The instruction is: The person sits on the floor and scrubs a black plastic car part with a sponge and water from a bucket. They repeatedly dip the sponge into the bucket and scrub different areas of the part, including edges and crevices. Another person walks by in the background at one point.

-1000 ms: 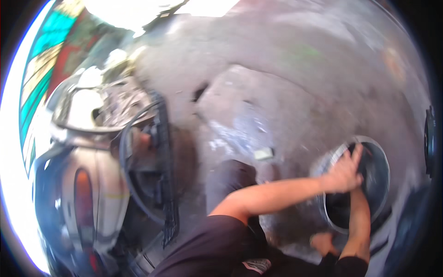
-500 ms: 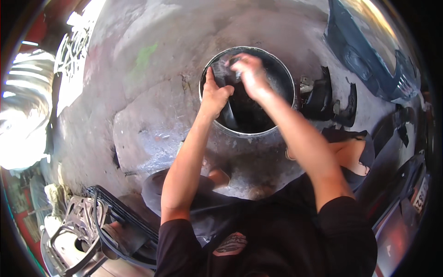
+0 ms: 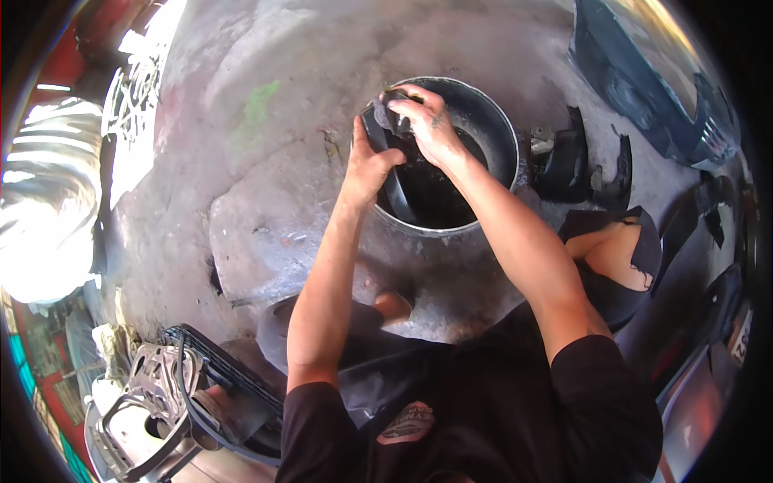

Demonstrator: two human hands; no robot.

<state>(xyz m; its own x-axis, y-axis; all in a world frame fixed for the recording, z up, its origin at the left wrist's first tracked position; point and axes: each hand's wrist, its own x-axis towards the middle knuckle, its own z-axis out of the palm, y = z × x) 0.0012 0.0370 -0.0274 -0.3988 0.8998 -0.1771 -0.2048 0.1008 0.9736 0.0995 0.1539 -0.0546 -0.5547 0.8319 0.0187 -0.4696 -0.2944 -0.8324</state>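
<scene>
A round dark basin with dark liquid in it stands on the floor ahead of my knees. My left hand is closed on a long dark plastic part, which slants down into the basin along its left side. The thumb lies across the part and the index finger points along its edge. At the part's upper end, over the far left rim, my right hand is closed on a wet-looking grey cloth and presses it there. The part's lower end is hard to make out against the dark liquid.
Black broken plastic pieces lie right of the basin. A large blue-grey bumper-like panel is at the far right. Metal parts and a black slatted panel stand at the lower left. Shiny ribbed material lies at the left.
My right hand, blurred in motion before, has moved slightly left and outward to the part's upper end. The left hand keeps its hold, and the part's upper end now shows past the rim.
</scene>
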